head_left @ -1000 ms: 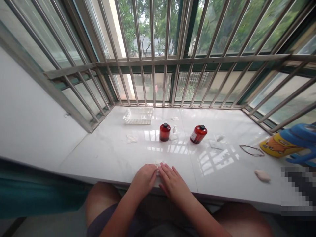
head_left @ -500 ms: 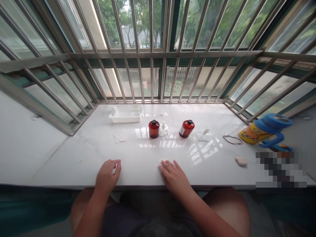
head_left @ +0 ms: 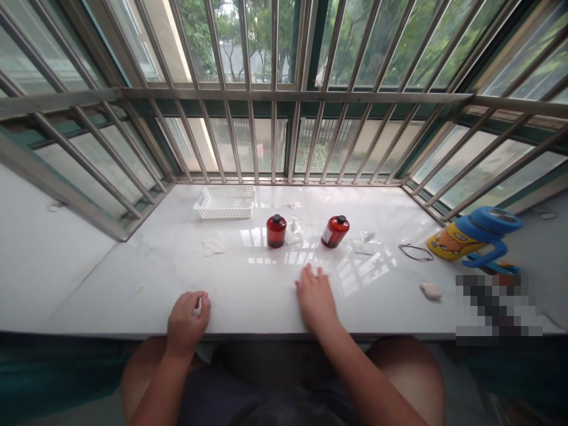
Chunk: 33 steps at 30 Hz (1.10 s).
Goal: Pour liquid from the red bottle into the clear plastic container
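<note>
Left hand [head_left: 186, 316] curls around a small white wad [head_left: 198, 305] near the white stone sill's [head_left: 133, 260] front edge; right hand [head_left: 316, 297] lies flat, fingers spread, holding nothing.

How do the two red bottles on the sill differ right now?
The left red bottle stands upright with its black cap on top; the right red bottle leans, cap tipped up and to the right. The right one shows a pale label on its left side; the left one shows none from here. The left one stands just left of a small white wad, while the right one stands nearer the right hand. Both are dark red, black-capped and alike in size.
</note>
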Available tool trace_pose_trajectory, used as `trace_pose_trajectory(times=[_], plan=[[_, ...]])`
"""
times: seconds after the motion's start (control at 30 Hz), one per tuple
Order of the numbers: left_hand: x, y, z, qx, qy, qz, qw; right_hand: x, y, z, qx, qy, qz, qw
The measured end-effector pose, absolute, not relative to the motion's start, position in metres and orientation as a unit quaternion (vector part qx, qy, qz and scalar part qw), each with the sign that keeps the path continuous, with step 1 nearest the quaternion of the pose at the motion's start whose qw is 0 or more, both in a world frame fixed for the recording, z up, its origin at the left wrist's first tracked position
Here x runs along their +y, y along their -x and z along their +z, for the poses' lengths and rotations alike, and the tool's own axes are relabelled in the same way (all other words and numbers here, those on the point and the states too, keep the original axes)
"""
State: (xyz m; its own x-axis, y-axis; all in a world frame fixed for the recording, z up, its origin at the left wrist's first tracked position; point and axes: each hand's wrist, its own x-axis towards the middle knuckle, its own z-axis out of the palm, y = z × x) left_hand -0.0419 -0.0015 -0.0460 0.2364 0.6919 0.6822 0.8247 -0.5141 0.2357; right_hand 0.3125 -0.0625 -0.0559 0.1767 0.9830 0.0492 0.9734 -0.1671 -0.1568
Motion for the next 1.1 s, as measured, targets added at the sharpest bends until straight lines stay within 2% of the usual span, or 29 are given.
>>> trace_pose_trajectory(times=[0.13,0.23,0.4,0.53,0.63,0.8,1.1], plan=[[-0.001,0.044,-0.046,-0.484,0.784,-0.379,0.089,-0.049,-0.205,-0.056,-0.81,0.549,0.114,0.171],[0.0,0.044,-0.046,-0.484,0.784,-0.377,0.09,-0.049,-0.191,-0.056,-0.835,0.502,0.136,0.179],[0.0,0.043,-0.046,-0.478,0.786,-0.378,0.1,-0.043,-0.296,-0.051,-0.703,0.688,0.125,0.13],[-0.001,0.042,-0.048,-0.481,0.783,-0.379,0.104,-0.051,-0.392,-0.045,-0.553,0.82,0.068,0.13],[-0.001,0.041,-0.05,-0.493,0.779,-0.373,0.109,-0.053,-0.409,-0.043,-0.48,0.865,0.039,0.138],[-0.001,0.04,-0.052,-0.505,0.775,-0.365,0.108,-0.015,-0.329,-0.047,-0.519,0.84,0.051,0.148],[-0.006,0.043,-0.048,-0.502,0.76,-0.406,0.077,0.047,-0.108,-0.039,-0.791,0.571,0.144,0.165]])
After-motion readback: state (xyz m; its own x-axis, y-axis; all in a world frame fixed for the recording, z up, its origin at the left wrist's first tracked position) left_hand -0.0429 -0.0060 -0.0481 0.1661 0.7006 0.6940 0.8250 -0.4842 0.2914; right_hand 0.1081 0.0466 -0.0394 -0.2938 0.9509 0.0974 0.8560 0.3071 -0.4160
